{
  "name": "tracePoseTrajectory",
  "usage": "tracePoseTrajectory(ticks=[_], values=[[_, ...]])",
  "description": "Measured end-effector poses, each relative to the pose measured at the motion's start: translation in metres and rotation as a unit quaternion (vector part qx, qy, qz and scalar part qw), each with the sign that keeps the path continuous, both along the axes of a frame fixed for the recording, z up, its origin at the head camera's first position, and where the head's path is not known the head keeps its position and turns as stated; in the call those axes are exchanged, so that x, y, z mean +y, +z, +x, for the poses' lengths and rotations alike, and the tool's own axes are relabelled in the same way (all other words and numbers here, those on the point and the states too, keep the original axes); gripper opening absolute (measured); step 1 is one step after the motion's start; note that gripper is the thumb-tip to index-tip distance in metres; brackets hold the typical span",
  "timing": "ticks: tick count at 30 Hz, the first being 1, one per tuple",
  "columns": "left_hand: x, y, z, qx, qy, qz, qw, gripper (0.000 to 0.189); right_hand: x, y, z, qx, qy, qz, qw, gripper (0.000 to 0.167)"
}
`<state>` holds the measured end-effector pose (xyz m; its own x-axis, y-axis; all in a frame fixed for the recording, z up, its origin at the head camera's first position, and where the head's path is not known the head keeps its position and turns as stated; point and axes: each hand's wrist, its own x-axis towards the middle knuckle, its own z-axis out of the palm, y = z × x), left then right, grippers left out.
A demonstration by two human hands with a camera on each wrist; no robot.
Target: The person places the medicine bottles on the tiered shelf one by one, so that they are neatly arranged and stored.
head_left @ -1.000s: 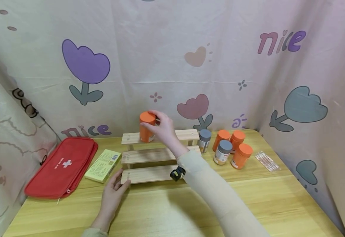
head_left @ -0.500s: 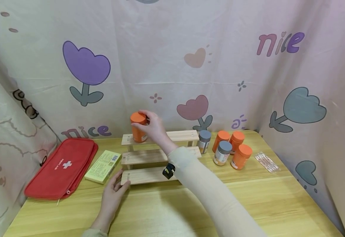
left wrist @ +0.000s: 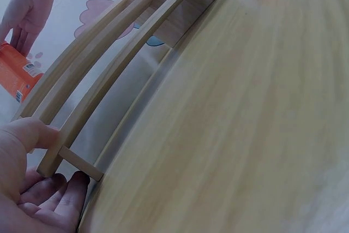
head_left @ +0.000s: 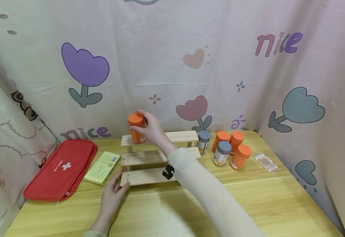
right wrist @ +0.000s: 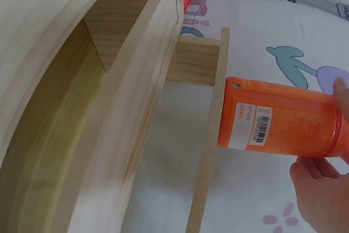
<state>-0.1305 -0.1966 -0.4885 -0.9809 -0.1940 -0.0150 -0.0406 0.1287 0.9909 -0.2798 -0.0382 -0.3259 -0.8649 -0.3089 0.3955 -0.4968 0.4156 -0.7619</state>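
On the desk [head_left: 148, 210], a three-tier wooden rack [head_left: 144, 157] carries an orange bottle [head_left: 136, 134] upright on its top tier, near the left end; the right hand [head_left: 153, 130] holds it near the cap. The left hand [head_left: 111, 194] pinches the left end of the rack's lowest tier between thumb and fingers. Just left of the rack lies a yellow-green box [head_left: 102, 168], then a red first-aid pouch [head_left: 60, 171]. To its right stand two grey-capped bottles [head_left: 222, 154] and three other orange bottles [head_left: 241, 157], with a swab packet [head_left: 266, 161] beyond.

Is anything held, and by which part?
The right hand holds an orange bottle near its cap; the left hand grips the bottom shelf by its left end.
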Motion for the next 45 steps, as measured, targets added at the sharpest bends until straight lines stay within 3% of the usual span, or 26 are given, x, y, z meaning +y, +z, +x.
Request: tracePoseTrajectory(ticks=[5,10,24,38,45], values=[[0.001,0.000,0.000,0.001,0.000,0.006,1.0000,0.068,0.006,0.003,0.005,0.017,0.002,-0.016,0.9997,0.069],[0.001,0.001,0.001,-0.001,0.000,0.006,1.0000,0.068,0.017,0.007,0.012,0.040,-0.012,0.006,0.9991,0.069],[0.001,0.002,0.001,-0.001,-0.001,-0.003,1.0000,0.068,0.063,-0.001,0.034,0.094,-0.044,0.017,0.9945,0.068],[0.002,0.002,0.001,-0.004,0.001,-0.004,1.0000,0.067,0.131,-0.046,0.056,0.112,-0.102,-0.007,0.9884,0.064],[0.002,0.001,0.001,0.002,-0.001,-0.003,1.0000,0.068,0.163,-0.063,0.064,0.101,-0.151,0.004,0.9834,0.063]])
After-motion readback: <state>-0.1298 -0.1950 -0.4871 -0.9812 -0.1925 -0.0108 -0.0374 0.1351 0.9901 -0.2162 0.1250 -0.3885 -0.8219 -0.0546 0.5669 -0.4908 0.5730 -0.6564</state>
